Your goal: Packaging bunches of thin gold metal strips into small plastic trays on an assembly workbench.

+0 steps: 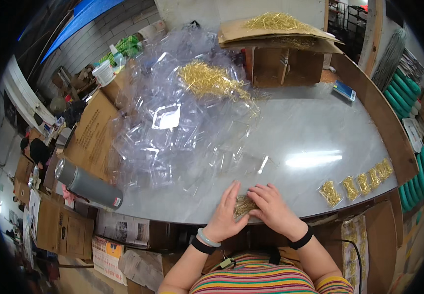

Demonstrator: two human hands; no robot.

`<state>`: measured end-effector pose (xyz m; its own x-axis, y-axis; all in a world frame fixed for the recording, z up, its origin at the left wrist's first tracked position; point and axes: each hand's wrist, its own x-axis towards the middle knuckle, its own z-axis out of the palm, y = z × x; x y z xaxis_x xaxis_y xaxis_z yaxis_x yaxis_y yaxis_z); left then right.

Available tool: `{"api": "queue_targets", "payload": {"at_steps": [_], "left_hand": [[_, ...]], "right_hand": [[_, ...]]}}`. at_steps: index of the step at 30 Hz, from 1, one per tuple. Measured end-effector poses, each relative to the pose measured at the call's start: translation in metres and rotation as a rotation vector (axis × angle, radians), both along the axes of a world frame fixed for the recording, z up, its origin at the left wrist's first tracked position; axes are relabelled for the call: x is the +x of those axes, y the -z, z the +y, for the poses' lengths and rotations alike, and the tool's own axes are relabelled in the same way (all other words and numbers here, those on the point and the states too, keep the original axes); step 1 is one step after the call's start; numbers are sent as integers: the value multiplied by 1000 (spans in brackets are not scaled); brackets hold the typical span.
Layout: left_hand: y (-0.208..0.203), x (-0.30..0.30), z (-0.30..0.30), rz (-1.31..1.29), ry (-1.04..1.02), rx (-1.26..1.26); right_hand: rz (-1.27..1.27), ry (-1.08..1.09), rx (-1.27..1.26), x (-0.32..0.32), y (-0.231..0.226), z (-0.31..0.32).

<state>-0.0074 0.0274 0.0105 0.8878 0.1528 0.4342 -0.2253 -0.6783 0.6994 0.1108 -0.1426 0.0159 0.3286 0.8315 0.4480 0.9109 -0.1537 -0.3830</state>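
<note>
At the near edge of the table, a small clear pack of gold-coloured wire pieces (243,206) lies between my two hands. My left hand (224,216) holds its left side, fingers pointing away from me and thumb toward the pack. On the right side, my right hand (273,209) grips it with bent fingers and thumb. The exact kind of wire piece is too small to tell. Several similar filled packs (330,194) lie in a row to the right. A loose heap of gold wire pieces (207,79) rests farther back on a large pile of clear plastic packaging (165,142).
A grey bottle (88,184) lies tilted at the table's left edge. At the back stands an open cardboard box (290,68) with more gold pieces (278,21) on top. A blue box (344,91) sits back right, beside a raised cardboard border (376,115).
</note>
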Motion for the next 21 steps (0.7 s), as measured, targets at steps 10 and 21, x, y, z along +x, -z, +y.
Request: {"api": "queue_targets", "payload": {"at_steps": [10,21], "left_hand": [[-6,-48,9,94,-380,349],[-1,-18,3,96,-228,108]], "right_hand": [[18,110,48,-13,-11,3],[151,-25,64,2,5,-3]]}}
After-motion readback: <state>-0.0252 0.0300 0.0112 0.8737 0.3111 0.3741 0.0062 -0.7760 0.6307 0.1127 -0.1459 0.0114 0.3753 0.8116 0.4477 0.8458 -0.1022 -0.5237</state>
